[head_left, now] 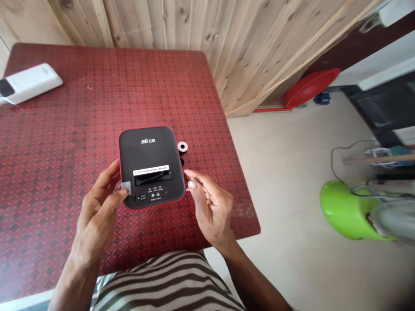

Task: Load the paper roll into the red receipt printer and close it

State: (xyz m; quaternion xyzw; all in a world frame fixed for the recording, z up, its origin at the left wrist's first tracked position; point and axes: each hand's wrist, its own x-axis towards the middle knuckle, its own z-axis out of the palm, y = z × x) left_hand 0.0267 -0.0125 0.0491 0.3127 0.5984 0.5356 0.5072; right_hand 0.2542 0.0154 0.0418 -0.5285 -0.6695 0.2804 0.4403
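Observation:
A small black receipt printer (151,166) with a red underside lies on the red patterned table (97,95). It has a paper slot and a white label strip on top. My left hand (100,207) rests against its left side, thumb and fingers pinched on a small grey tab (126,187) at the printer's edge. My right hand (210,205) sits by the printer's right side, fingers curled and touching its edge. A small black-and-white ring (182,147) lies just beyond the printer's right corner.
A white power bank (27,83) lies at the table's far left. Wooden wall panels stand behind. On the floor to the right are a red dish (311,86), a green fan base (346,211) and a cable.

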